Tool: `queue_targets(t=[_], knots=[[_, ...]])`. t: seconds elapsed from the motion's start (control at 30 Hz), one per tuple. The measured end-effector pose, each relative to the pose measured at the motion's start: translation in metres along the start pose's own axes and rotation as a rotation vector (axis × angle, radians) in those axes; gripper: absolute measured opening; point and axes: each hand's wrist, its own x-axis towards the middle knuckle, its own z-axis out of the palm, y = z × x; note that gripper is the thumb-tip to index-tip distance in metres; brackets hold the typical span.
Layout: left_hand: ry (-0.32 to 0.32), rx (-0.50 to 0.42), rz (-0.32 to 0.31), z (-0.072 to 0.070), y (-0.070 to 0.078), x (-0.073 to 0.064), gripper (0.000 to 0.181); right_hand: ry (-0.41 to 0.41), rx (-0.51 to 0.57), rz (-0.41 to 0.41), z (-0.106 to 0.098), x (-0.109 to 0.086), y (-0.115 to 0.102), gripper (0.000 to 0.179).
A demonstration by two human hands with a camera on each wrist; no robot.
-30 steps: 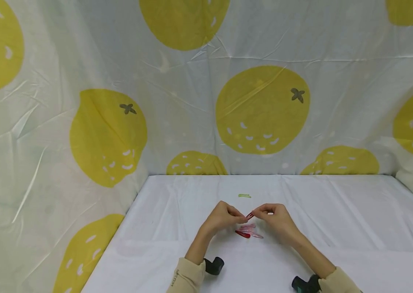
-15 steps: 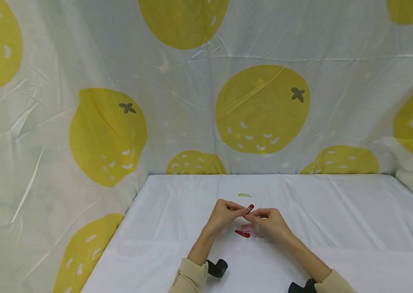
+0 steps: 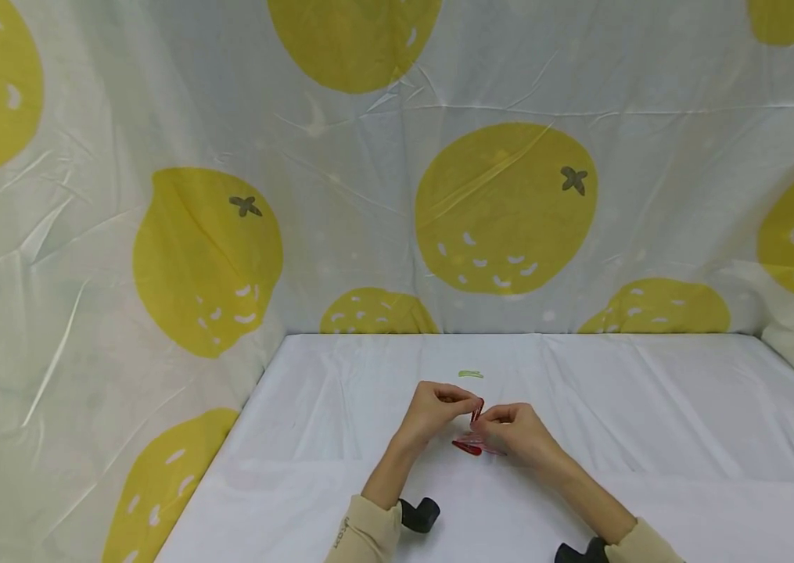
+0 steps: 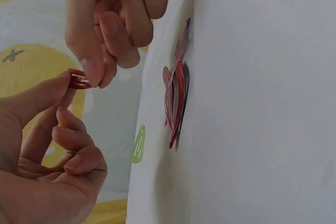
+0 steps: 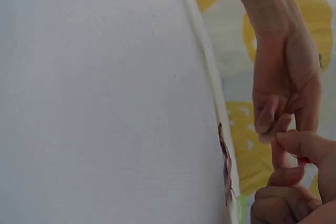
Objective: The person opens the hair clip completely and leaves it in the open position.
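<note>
A dark red snap hair clip (image 4: pixel 80 80) is held up between both hands. My left hand (image 3: pixel 433 410) pinches one end of it between thumb and forefinger. Fingertips of my right hand (image 3: pixel 519 432) pinch the other end, as the left wrist view shows closely. Below the hands, a small pile of red and pink hair clips (image 3: pixel 467 448) lies on the white cloth, partly covered by the right hand in the head view. Farther back, a green hair clip (image 3: pixel 470 374) lies by itself.
White cloth covers the table (image 3: pixel 340 375). A curtain (image 3: pixel 354 188) printed with yellow fruit hangs behind it and along the left side. Black camera mounts (image 3: pixel 421 515) sit at both wrists, below beige sleeves.
Both hands have shifted slightly, the right one moving left and down. The held clip has turned from slanting to nearly upright, with the left hand now at its top end.
</note>
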Motion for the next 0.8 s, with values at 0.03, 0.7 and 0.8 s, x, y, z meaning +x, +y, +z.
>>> queue_targets(t=[0.03, 0.7, 0.8], knots=[[0.006, 0.002, 0.006, -0.001, 0.000, 0.000, 0.016, -0.016, -0.015, -0.003, -0.001, -0.001, -0.001, 0.019], [0.192, 0.076, -0.114, -0.003, -0.001, 0.001, 0.019, 0.215, -0.160, -0.381, -0.012, 0.007, 0.008, 0.009], [0.162, 0.071, -0.106, -0.004, -0.002, 0.001, 0.020, 0.259, -0.200, -0.481, -0.014, 0.008, 0.009, 0.006]])
